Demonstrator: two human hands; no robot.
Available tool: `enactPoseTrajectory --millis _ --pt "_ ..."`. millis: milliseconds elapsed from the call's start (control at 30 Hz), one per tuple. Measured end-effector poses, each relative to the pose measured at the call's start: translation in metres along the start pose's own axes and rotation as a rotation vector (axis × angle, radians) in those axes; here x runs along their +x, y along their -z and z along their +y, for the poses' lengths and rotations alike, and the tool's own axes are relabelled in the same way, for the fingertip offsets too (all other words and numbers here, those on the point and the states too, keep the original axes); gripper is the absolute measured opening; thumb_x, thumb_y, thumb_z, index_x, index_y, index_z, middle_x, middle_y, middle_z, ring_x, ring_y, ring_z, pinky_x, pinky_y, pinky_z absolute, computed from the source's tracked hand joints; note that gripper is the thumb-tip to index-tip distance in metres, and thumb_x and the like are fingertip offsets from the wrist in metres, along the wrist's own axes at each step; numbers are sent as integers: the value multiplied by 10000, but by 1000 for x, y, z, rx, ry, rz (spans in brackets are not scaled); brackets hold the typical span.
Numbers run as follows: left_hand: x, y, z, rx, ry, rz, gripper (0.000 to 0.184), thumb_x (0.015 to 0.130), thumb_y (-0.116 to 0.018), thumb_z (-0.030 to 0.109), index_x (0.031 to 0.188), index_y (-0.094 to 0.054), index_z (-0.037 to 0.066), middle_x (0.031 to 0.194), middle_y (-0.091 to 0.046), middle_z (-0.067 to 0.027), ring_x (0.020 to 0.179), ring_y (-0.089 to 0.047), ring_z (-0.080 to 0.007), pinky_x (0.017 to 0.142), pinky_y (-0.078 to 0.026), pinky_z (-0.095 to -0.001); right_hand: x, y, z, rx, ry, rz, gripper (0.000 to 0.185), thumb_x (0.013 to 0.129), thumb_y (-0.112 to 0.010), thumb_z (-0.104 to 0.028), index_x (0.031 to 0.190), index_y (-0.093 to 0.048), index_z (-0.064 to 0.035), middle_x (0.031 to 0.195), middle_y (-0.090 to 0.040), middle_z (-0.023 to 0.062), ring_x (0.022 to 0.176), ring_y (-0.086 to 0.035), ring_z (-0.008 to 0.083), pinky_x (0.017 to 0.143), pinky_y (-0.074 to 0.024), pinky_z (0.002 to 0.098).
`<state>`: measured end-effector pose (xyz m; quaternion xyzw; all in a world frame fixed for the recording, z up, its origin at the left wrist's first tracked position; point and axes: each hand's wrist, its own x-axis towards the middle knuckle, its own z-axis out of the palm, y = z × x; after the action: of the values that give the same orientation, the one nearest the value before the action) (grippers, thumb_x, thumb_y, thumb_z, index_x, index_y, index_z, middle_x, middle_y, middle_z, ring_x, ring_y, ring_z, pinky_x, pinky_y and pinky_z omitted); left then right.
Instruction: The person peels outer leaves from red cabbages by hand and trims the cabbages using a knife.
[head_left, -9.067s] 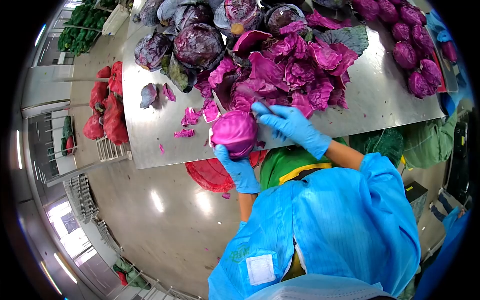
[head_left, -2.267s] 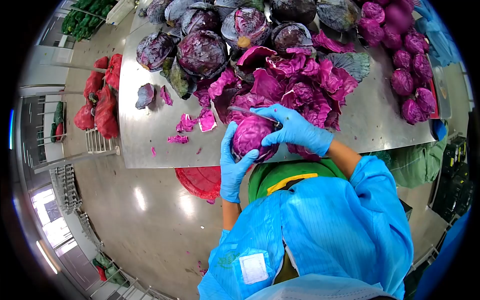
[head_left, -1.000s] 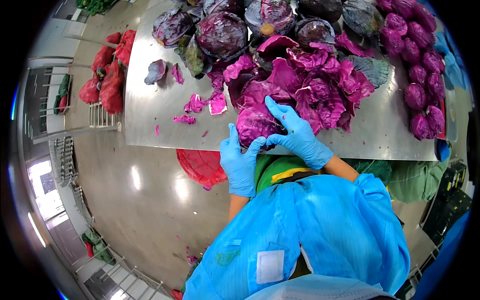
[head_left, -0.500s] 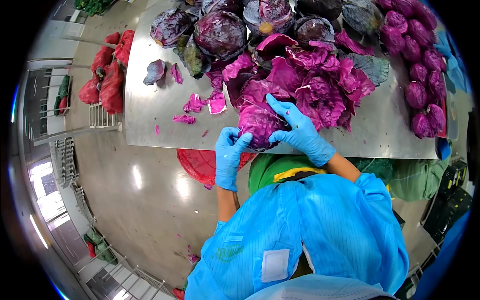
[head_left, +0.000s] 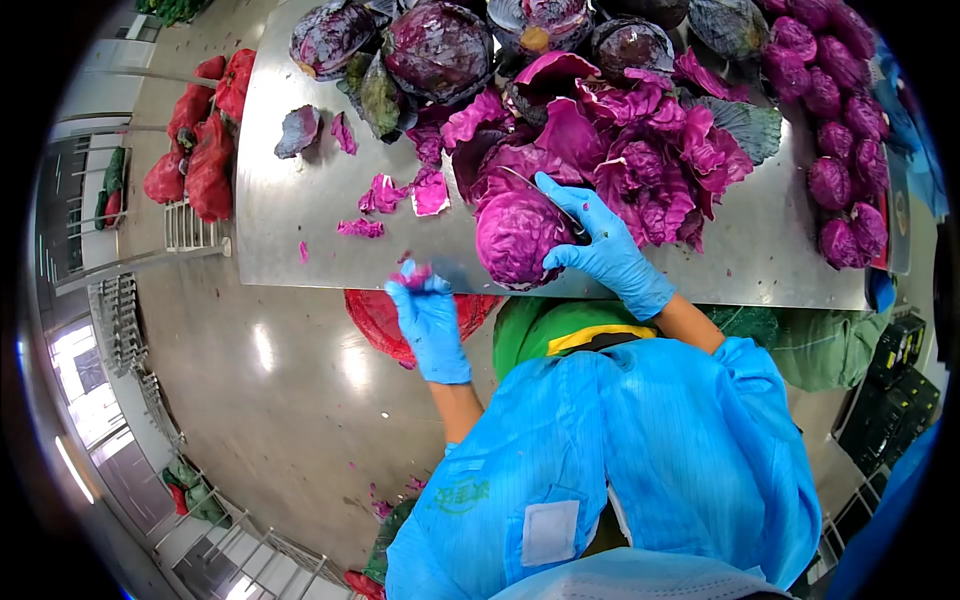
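A peeled purple cabbage [head_left: 518, 242] sits near the front edge of the metal table. My right hand [head_left: 618, 255], in a blue glove, is closed round a knife [head_left: 577, 228] with a dark handle and a thin blade. Its thumb rests against the cabbage's right side, and the blade points up and left over the top. My left hand [head_left: 432, 325], also gloved, is off the cabbage, just past the table edge. A small purple leaf piece [head_left: 412, 278], smeared by motion, is in its fingers. Peeled-off cabbage leaves [head_left: 640, 165] are heaped right behind the cabbage.
Unpeeled dark cabbages [head_left: 438, 52] line the back of the metal table [head_left: 330, 235]. Peeled cabbages [head_left: 830, 185] are stacked along the right side. Leaf scraps [head_left: 380, 195] lie left of centre. Below the edge is a red mesh container [head_left: 380, 320]; red sacks [head_left: 210, 165] stand at the left.
My left hand has left the cabbage and moved left and down with a leaf piece. The cabbage now shows a paler, smoother surface. My right hand stays beside it.
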<state>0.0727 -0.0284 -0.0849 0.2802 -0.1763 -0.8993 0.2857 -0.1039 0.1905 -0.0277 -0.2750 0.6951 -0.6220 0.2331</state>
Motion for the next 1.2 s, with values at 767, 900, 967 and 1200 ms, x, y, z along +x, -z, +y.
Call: enactPoseTrajectory --millis 767,900,967,1200 --pt "-24 -101 -46 1379 -290 -291 984 573 -948 212 1370 -401 28 1317 -464 -133 1209 -498 -239 1049 -419 -374 -23 -7 17 -883 401 151 665 793 -718 -193 1408 -512 -48 1167 -657 150 754 -678 254 554 -534 337" --pt "-29 -98 -62 1335 -379 -259 987 571 -943 183 1381 -401 25 1337 -454 -121 1236 -477 -255 1074 -390 -375 -19 1 8 -757 470 200 559 844 -695 -223 1351 -552 -35 1128 -637 133 830 -684 251 589 -548 329" --pt "-31 -95 -74 1335 -500 -275 987 589 -937 179 1392 -389 14 1354 -448 -126 1268 -455 -259 1112 -344 -382 -17 3 3 -673 407 222 556 853 -714 -269 1345 -564 -60 1143 -634 127 860 -685 262 623 -558 337" --pt "-27 -111 -60 1623 -677 -437 1029 614 -940 296 1413 -373 -16 1386 -438 -164 1305 -446 -294 1127 -340 -396 -18 3 6 -218 57 112 520 869 -725 -189 1360 -577 -107 1134 -604 78 1007 -622 195 844 -516 301"
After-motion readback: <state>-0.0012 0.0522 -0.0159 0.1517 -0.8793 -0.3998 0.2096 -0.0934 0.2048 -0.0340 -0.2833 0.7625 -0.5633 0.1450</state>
